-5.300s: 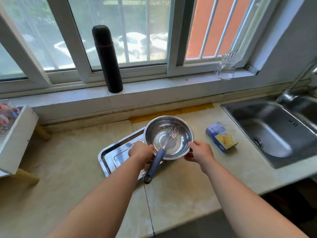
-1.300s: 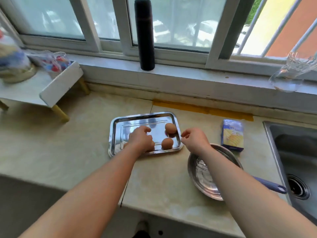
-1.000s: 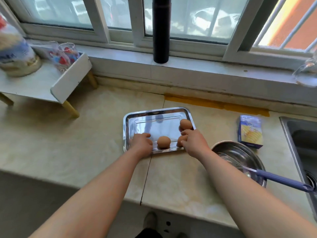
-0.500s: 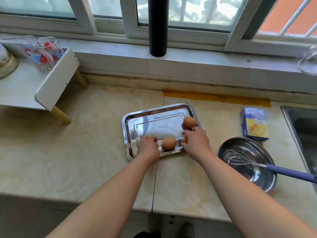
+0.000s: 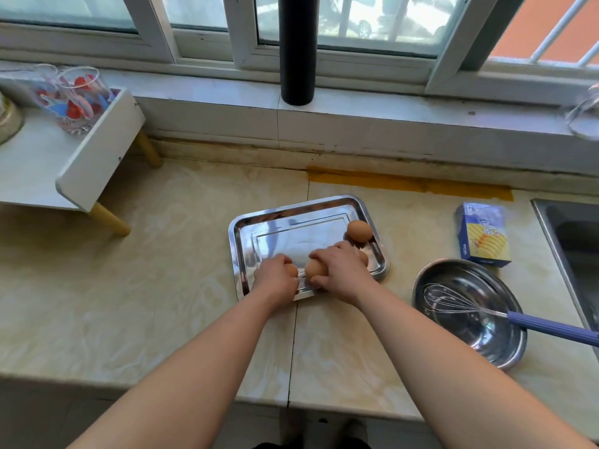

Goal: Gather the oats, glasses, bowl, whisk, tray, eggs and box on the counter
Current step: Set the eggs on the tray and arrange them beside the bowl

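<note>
A steel tray lies in the middle of the counter with brown eggs in it. One egg rests free at the tray's far right corner. My right hand curls over a second egg near the front rim, and another egg peeks out behind its knuckles. My left hand closes on a small egg beside it. To the right sits a steel bowl with a blue-handled whisk in it. A blue and yellow box lies behind the bowl. Printed glasses and the oats container stand on a white shelf.
The white shelf on wooden legs stands at the left of the counter. A black flask and a clear jug stand on the window sill. A sink opens at the right edge. The counter's front edge is close to my arms.
The bowl with the whisk went from the tray to the counter on the right. Since half a second ago my right hand slid left over the middle egg, and my left hand closed on an egg.
</note>
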{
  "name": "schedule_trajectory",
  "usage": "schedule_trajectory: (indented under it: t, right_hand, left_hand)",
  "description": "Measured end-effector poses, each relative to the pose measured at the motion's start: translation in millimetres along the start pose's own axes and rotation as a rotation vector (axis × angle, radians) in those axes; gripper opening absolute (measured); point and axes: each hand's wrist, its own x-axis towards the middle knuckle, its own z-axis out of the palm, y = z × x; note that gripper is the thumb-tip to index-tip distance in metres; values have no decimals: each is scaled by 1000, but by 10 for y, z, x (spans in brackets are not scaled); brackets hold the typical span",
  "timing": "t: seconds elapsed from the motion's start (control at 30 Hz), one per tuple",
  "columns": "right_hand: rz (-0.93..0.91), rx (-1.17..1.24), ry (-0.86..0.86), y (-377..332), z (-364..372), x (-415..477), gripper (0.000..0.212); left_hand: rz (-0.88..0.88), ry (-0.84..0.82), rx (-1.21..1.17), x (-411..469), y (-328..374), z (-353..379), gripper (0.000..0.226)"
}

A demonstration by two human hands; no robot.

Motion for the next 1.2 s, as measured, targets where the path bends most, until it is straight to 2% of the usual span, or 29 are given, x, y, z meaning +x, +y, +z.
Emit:
schedule_trajectory:
  t: [0.1,0.2,0.3,0.43,0.53,0.8,1.2]
  right_hand:
    - [95,212,144,170,-190,-54,51]
    - [178,243,275,510,-513,-143,44]
    - [293,228,302,963,-811,-256,46]
    - [388,136,237,1567,-1033,-379,46]
    - [390,38,144,1889,-1115,-392,47]
    - [184,-154,-58,2175,-1106,-145,49]
    - [105,-52,-177,2397,-1174,-99,45]
  left_hand:
    - [25,30,-115,-9,173,-20,50]
    - [90,51,-201,-35,532,23,51]
    - [137,7,-258,-54,951,156,47]
    - [179,-89,-273,-34,1441,511,24]
    - [154,-155,-202,2,1758,807,30]
    - [30,-173,-126,176,2128,1216,30]
    - [63,-146,-11,349,2291,1474,38]
